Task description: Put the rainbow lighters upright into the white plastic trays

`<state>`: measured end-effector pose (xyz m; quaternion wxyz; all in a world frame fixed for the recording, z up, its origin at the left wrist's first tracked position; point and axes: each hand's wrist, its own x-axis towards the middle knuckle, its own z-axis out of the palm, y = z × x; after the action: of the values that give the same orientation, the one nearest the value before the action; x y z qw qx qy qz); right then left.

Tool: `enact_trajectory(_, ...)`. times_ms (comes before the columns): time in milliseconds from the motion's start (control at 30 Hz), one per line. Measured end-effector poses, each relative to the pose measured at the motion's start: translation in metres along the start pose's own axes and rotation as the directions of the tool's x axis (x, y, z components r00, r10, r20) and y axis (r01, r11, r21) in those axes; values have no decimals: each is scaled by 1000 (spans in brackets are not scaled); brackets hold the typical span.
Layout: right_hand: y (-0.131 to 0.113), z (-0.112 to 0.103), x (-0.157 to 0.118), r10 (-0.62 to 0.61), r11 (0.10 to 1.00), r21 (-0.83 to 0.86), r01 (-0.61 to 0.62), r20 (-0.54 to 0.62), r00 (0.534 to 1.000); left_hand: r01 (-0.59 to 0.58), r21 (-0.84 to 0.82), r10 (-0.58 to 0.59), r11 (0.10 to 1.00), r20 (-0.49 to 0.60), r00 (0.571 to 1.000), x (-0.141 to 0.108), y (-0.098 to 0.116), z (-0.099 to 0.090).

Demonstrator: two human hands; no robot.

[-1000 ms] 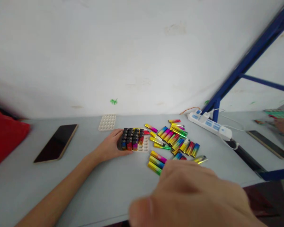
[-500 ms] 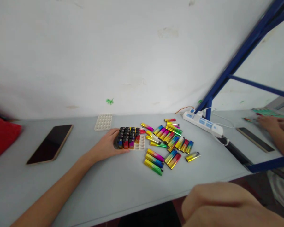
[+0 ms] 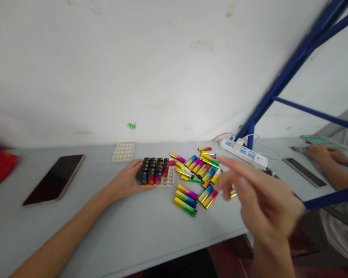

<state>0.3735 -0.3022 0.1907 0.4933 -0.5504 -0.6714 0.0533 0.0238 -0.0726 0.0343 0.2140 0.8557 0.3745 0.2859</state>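
Loose lighters [image 3: 185,198] fade yellow to pink, blue, green or red. Upright lighters [image 3: 151,178] have blk tops. Table [image 3: 127,231]'s lt. grey, frame [image 3: 269,96] dk. blue.

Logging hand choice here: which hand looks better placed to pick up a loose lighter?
Likely the right. The right hand hovers beside the loose lighters, fingers apart, while the left hand is around the left side of the upright lighters in the white tray.
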Motion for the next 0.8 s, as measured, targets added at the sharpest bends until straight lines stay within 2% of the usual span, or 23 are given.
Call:
enact_trajectory(67, 51, 7, 26, 17, 997, -79, -19, -27, 999, 3, 3, -3, 1000, -12, 1000, 0, -1, 2)
enact_trajectory(100, 79, 11, 39, 64, 985, -162, -64, -5, 998, 4, 4, -4, 1000, -17, 1000, 0, -1, 2)
enact_trajectory(200, 152, 22, 63, 246, 892, -423, -163, 150, 958, 11, 6, -11, 1000, -26, 1000, -1, -3, 5)
enact_trajectory(267, 183, 31, 67, 332, 823, -542, -169, 219, 917, 11, 12, -11, 1000, -32, 999, -1, -4, 5)
enact_trajectory(333, 200, 37, 66, 391, 773, -612, -168, 251, 885, 1, 18, -1, 1000, -30, 1000, 0, -3, 4)
enact_trajectory(467, 215, 41, 63, 426, 762, -616, -199, 246, 871, -17, 17, 17, 1000, -17, 1000, 1, 1, 3)
enact_trajectory(567, 217, 40, 66, 378, 833, -493, -253, 172, 910, -20, 3, 20, 1000, -14, 1000, 0, 2, 3)
enact_trajectory(633, 212, 42, 71, 329, 910, -308, -278, 125, 936, -28, -4, 28, 1000, -23, 999, 0, 1, 3)
enact_trajectory(700, 198, 50, 76, 305, 952, -43, -302, 162, 939, -30, -3, 30, 1000, -28, 999, 0, 0, 4)
enact_trajectory(733, 188, 56, 80, 302, 940, 95, -327, 216, 929, -26, 0, 26, 1000, -28, 999, -1, 0, 5)
enact_trajectory(800, 166, 73, 86, 288, 858, 315, -406, 361, 887, -13, 6, 13, 1000, -24, 1000, -1, 0, 5)
